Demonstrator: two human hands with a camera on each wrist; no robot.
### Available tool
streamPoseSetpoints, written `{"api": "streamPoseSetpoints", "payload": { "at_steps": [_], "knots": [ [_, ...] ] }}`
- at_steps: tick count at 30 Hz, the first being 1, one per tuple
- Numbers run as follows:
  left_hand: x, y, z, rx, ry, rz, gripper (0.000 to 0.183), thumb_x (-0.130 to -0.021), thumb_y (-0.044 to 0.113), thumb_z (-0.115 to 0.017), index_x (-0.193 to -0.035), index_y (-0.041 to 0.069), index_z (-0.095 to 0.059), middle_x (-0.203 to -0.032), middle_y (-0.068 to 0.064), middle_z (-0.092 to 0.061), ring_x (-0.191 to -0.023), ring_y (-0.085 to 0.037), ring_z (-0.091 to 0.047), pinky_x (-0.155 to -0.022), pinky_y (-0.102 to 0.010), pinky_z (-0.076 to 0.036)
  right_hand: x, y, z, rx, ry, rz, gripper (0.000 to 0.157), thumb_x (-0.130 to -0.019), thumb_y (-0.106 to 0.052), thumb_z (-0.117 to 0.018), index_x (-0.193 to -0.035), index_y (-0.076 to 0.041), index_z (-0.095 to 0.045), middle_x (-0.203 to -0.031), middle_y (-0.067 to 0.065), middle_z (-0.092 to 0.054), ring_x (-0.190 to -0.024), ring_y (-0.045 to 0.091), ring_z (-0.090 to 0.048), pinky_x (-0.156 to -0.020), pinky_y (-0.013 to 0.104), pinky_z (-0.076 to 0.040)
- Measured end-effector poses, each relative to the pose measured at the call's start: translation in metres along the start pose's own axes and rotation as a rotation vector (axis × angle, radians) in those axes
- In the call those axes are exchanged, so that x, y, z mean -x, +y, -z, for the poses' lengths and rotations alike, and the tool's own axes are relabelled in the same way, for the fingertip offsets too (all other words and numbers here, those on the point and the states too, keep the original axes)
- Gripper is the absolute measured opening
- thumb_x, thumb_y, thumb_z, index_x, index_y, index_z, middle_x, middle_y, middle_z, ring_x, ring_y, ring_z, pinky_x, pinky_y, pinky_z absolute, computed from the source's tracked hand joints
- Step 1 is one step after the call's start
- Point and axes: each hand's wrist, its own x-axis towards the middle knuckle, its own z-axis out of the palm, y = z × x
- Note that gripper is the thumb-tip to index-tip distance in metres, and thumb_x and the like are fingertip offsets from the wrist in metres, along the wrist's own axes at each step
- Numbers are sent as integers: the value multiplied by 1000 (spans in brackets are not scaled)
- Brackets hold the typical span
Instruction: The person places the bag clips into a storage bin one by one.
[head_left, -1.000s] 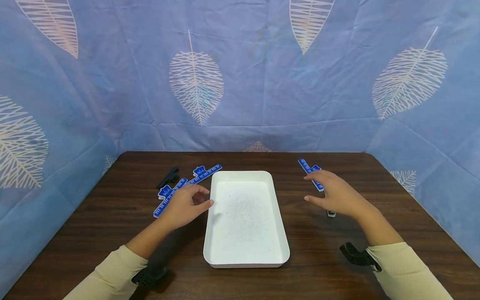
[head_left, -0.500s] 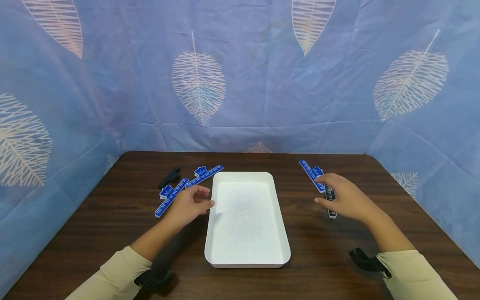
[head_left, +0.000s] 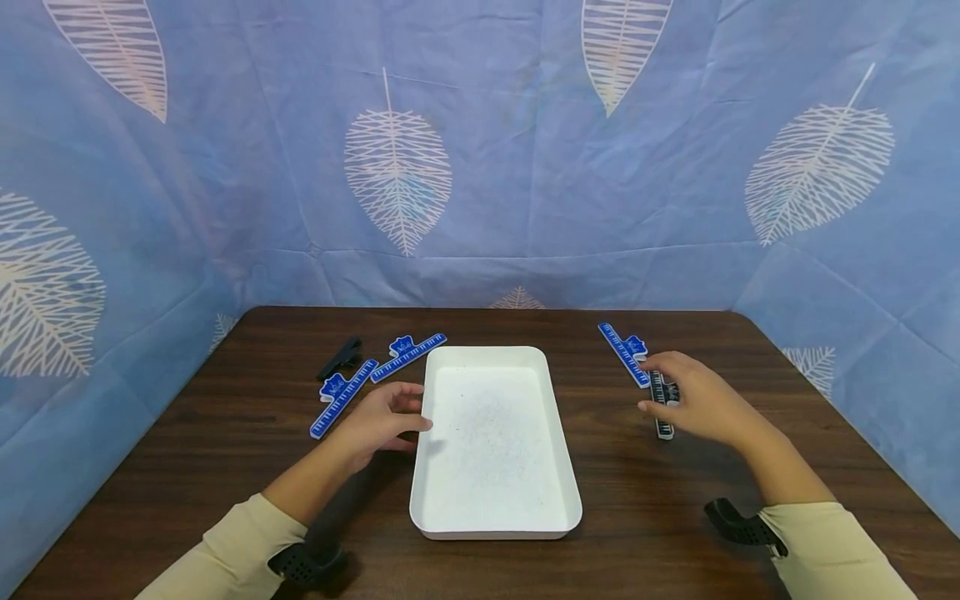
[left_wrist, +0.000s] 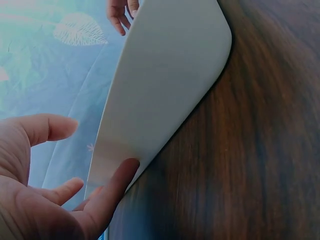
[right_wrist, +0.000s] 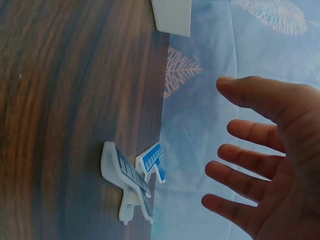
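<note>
A white tray (head_left: pixel 495 450) lies lengthwise in the middle of the table. My left hand (head_left: pixel 382 422) is at its left side; in the left wrist view one finger (left_wrist: pixel 127 172) touches the tray's outer wall, while the thumb stands apart from it. My right hand (head_left: pixel 697 397) hovers with spread, relaxed fingers over a black clip with a piano-key pattern (head_left: pixel 658 400), partly hiding it. That clip shows whole in the right wrist view, standing on the table (right_wrist: pixel 127 175). Just behind it lies a blue piano-key clip (head_left: pixel 624 354).
Left of the tray are two more blue piano-key clips, one nearer (head_left: pixel 343 400) and one farther back (head_left: pixel 408 357). A plain black clip (head_left: pixel 341 358) lies beside them. Blue cloth with leaf prints (head_left: pixel 480 167) hangs behind the dark wooden table (head_left: pixel 225 433).
My right hand has shifted to the right and slightly toward me, uncovering more of the black clip. The left hand stays at the tray's side, its fingers slightly lower and more spread.
</note>
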Motion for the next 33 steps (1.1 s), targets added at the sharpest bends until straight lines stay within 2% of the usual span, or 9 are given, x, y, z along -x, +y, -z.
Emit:
{"api": "streamPoseSetpoints", "payload": {
  "at_steps": [3,6,11,20,28,33],
  "knots": [
    [1,-1,0,4,-32,-1,61,-72,4,-69,-126,7,-42,-116,-17,-47,-87,-25,-58,-66,-40,-52,0,3,0,-6,-9,-11,68,-76,-49,-61,-122,0,-47,-120,17,-47,-107,34,-46,-83,53,-39],
    [1,-2,0,11,-48,6,65,-70,2,-69,-128,9,-41,-116,-16,-46,-87,-26,-57,-67,-40,-52,0,7,-1,-11,-11,-24,71,-76,-53,-59,-122,0,-47,-119,17,-48,-106,34,-47,-83,53,-40],
    [0,-5,0,16,-58,15,71,-67,-2,-67,-130,11,-38,-117,-16,-46,-88,-29,-57,-67,-41,-52,0,11,-3,-31,-24,-53,64,-77,-43,-63,-123,0,-46,-120,18,-47,-107,36,-47,-82,53,-40],
    [1,-7,0,24,-79,24,73,-66,-3,-65,-131,12,-36,-117,-17,-45,-85,-30,-58,-63,-40,-52,-1,21,-7,-42,-29,-96,61,-77,-38,-65,-120,1,-47,-118,19,-47,-106,36,-47,-82,54,-40],
    [1,-8,1,66,-102,28,74,-67,-4,-64,-132,13,-34,-118,-19,-43,-85,-31,-59,-63,-42,-52,-4,32,-10,5,2,-65,58,-76,-35,-66,-116,3,-50,-113,22,-50,-100,37,-50,-81,54,-40],
    [0,-8,3,105,-126,30,75,-66,-8,-63,-132,13,-35,-120,-20,-42,-85,-32,-59,-64,-44,-51,-5,35,-10,22,1,-78,57,-76,-33,-67,-116,4,-50,-113,23,-50,-100,37,-50,-80,55,-40]
  ]
}}
